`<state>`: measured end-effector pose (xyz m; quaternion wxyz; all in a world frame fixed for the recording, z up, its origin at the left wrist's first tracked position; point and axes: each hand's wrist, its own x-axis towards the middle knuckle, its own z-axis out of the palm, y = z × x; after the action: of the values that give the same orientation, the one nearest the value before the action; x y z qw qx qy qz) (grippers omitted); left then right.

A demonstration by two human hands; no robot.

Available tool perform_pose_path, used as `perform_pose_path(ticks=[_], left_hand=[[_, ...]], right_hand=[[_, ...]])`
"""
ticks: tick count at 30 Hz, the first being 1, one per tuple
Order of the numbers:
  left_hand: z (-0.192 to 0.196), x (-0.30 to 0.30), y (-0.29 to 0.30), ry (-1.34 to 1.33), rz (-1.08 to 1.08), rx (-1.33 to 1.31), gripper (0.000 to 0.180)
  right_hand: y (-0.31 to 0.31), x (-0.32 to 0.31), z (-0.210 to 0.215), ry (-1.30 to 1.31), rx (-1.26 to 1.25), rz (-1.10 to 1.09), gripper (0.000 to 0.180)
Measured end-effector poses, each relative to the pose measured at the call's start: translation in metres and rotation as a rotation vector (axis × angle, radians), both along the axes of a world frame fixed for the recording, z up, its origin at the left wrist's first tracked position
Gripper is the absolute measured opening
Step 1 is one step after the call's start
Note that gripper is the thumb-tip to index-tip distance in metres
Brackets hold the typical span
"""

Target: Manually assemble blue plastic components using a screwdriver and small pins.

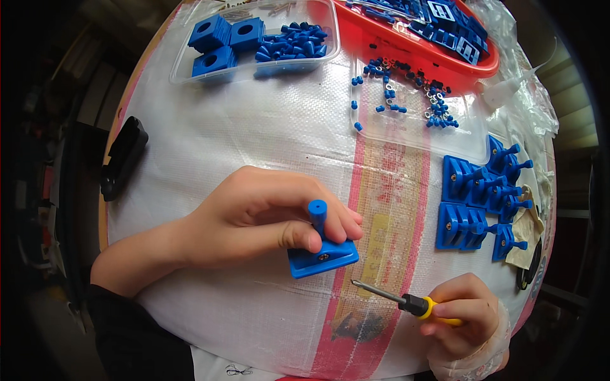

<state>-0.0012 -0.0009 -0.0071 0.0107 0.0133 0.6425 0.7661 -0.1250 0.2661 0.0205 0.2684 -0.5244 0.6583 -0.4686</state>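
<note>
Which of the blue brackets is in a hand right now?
The bracket under the left hand, with its peg pointing up. The other brackets lie piled at the table's right edge, untouched; the right hand holds a screwdriver.

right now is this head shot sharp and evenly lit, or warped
Head view: strong fisheye warp, the table bulges round with black corners; centre is sharp, the left hand on the blue part and the screwdriver in the right hand read crisp; light is soft and even, mild glare on the tray.

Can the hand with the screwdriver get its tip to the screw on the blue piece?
Probably yes. The right hand points the screwdriver at the blue piece, and nothing lies between tip and screw. The left hand grips higher, off the screw.
</note>
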Motion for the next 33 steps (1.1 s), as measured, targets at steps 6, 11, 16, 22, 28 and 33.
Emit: perform_pose_path(ticks=[6, 11, 16, 22, 28, 33], left_hand=[[-0.001, 0.0, -0.002, -0.045, -0.024, -0.027, 0.017], [-0.002, 0.0, -0.004, -0.028, -0.056, -0.063, 0.02], [0.0, 0.001, -0.005, -0.025, -0.069, -0.029, 0.024], [-0.004, 0.001, -0.006, -0.012, -0.071, 0.026, 0.026], [-0.005, 0.001, -0.004, -0.01, -0.055, 0.046, 0.025], [-0.003, 0.002, -0.006, -0.011, -0.084, -0.011, 0.025]], right_hand=[[-0.004, 0.007, -0.003, 0.053, 0.008, 0.001, 0.038], [-0.004, 0.007, -0.002, 0.093, 0.008, 0.008, 0.039], [-0.002, 0.01, 0.0, 0.184, 0.041, 0.01, 0.044], [-0.001, 0.015, 0.002, 0.208, 0.066, -0.009, 0.041], [0.006, 0.017, 0.008, 0.186, 0.056, -0.088, 0.032], [0.011, 0.037, 0.007, 0.162, 0.022, -0.351, 0.027]])
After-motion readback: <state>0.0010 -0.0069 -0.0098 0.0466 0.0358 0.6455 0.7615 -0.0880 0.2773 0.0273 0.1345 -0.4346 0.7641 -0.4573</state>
